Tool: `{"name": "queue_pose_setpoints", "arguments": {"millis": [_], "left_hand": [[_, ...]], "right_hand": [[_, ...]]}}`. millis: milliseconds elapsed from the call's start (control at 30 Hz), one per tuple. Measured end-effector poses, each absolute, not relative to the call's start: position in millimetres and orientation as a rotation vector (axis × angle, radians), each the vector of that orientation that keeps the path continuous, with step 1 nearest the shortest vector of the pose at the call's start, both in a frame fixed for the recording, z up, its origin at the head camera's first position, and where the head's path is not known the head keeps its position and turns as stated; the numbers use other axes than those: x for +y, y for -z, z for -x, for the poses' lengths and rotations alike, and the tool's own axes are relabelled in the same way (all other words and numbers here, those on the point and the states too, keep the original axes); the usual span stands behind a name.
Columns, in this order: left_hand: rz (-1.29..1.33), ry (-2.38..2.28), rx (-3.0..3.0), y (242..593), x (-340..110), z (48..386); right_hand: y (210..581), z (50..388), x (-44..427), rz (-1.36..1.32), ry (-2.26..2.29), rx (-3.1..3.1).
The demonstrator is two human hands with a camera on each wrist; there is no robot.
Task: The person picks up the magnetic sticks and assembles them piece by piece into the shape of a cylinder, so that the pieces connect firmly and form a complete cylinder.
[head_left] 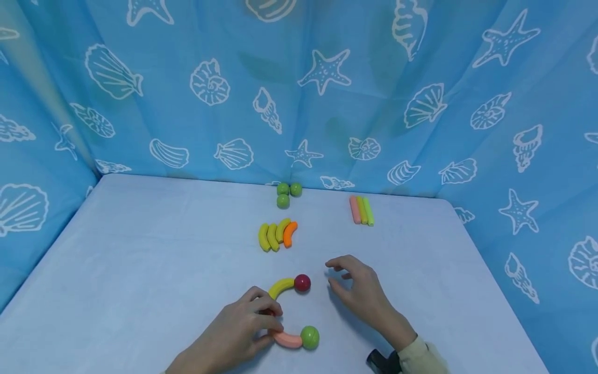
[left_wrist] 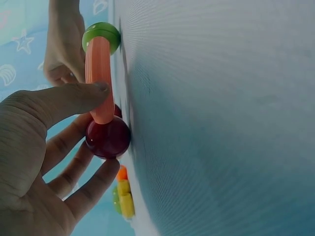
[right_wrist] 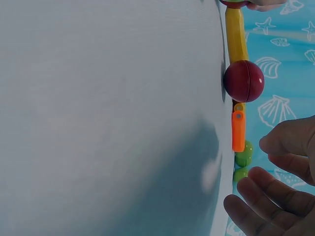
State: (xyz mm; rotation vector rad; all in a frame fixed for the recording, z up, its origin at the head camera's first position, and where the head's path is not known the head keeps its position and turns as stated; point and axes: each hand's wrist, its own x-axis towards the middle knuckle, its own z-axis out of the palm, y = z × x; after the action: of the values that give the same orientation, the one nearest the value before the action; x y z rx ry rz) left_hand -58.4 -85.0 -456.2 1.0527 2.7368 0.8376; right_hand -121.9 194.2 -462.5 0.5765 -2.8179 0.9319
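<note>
My left hand is over the left side of a ring-like curve of pieces. Its thumb lies on a pink curved piece, and its fingertips reach around a dark red ball touching that piece's near end. A green ball touches the pink piece's other end. Above, a yellow curved piece meets another red ball; the head view hides its lower end behind the left fingers. My right hand hovers right of this red ball, fingers loosely bent and apart, holding nothing.
Farther back on the white table lie several yellow and orange curved pieces, three green balls, and pink, yellow and green sticks side by side. A black object is beside the right sleeve. A blue shell-patterned curtain surrounds the table.
</note>
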Motion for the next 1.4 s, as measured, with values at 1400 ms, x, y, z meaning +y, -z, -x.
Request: {"name": "queue_pose_setpoints", "arguments": {"millis": [1400], "left_hand": [[-1.022,-0.854,2.748,459,-84,58]], "right_hand": [[454,169,158,-0.655,-0.746,-2.858]]}}
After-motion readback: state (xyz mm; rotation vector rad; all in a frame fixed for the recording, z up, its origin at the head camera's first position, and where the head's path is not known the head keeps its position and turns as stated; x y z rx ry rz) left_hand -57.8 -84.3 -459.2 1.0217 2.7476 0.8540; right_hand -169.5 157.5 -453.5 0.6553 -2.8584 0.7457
